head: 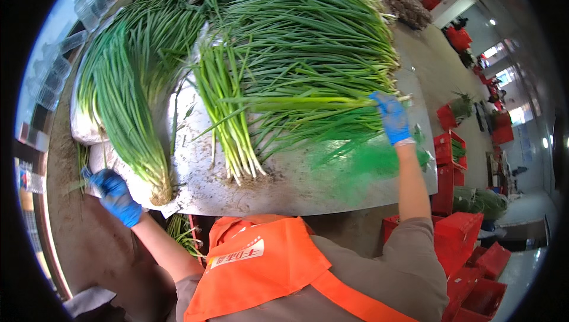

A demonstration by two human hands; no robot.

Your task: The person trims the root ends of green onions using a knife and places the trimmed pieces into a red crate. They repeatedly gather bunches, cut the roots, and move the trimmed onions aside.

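My right hand (393, 118), in a blue glove, is shut around the pale end of a spring onion (306, 102) whose leaves point left across the table. Under it lies a large pile of spring onions (315, 37), white ends to the right. A smaller loose row of spring onions (229, 117) lies in the middle, its roots towards me. My left hand (114, 195), also gloved, hangs off the table's left edge by thin leaf scraps (82, 182); whether it grips them I cannot tell. Beside it is a thick spring onion bundle (133, 113), roots near the front edge.
Soil and root bits are scattered on the metal table (293, 193). A green mesh (369, 159), partly blurred, lies at the front right. Red crates (458, 237) stand on the floor to the right. Clear plastic containers (46, 77) are along the far left.
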